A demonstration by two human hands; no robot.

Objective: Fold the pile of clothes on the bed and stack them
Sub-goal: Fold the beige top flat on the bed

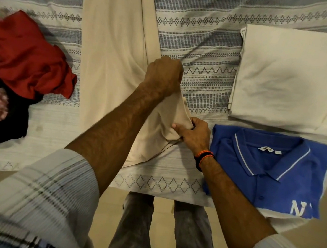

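- Your left hand grips the beige garment; your right hand pinches its near edge.
- Patterned bedspread lies bare between it and the folded blue polo.

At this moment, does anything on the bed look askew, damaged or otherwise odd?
Nothing looks damaged. The crumpled red garment and dark clothes at the left edge lie unfolded. The long beige garment is bunched where both hands grip it, left hand and right hand.
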